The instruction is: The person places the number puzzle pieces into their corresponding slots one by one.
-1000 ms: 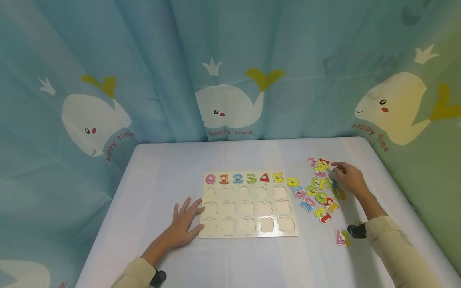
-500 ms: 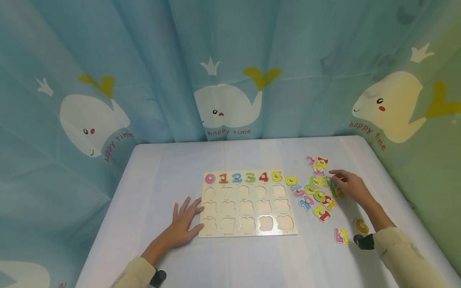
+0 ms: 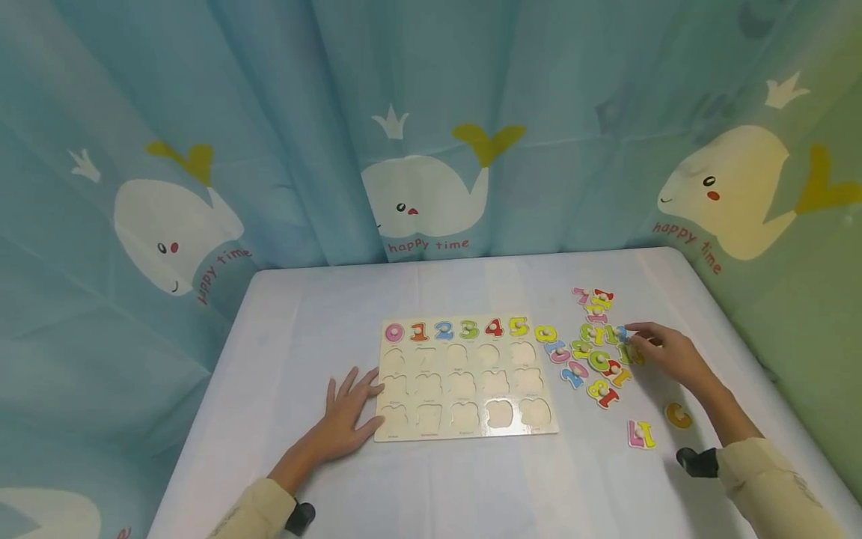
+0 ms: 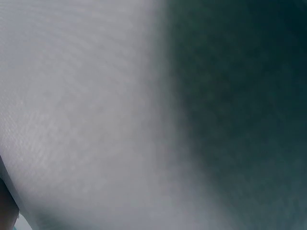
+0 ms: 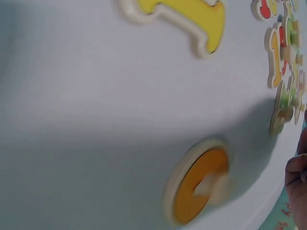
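A pale wooden number puzzle board (image 3: pixel 465 411) lies mid-table, with 0 to 5 seated along its top row and bare recesses below. My left hand (image 3: pixel 345 421) rests beside its left edge, fingers spread, thumb and fingertips at the rim. On the right, my right hand (image 3: pixel 669 361) is bent over a cluster of knobbed number pieces. Its thumb and index fingertips are right at a blue and green number piece (image 3: pixel 620 335); I cannot tell whether they pinch it. In the right wrist view, only part of the curled right hand (image 5: pixel 298 175) shows at the right edge.
Nearer the front lie a pink and yellow piece (image 3: pixel 641 434) and a rounded orange piece (image 3: pixel 678 415), under the right forearm's side. A red and yellow 18 piece (image 3: pixel 603 394) sits at the cluster's near end. A whale-print curtain (image 3: pixel 431 90) surrounds the white table (image 3: pixel 303 314).
My right hand has come down and slightly nearer from the far pieces to the blue and green one. The orange piece has come into view from behind the wrist. My left hand stays put.
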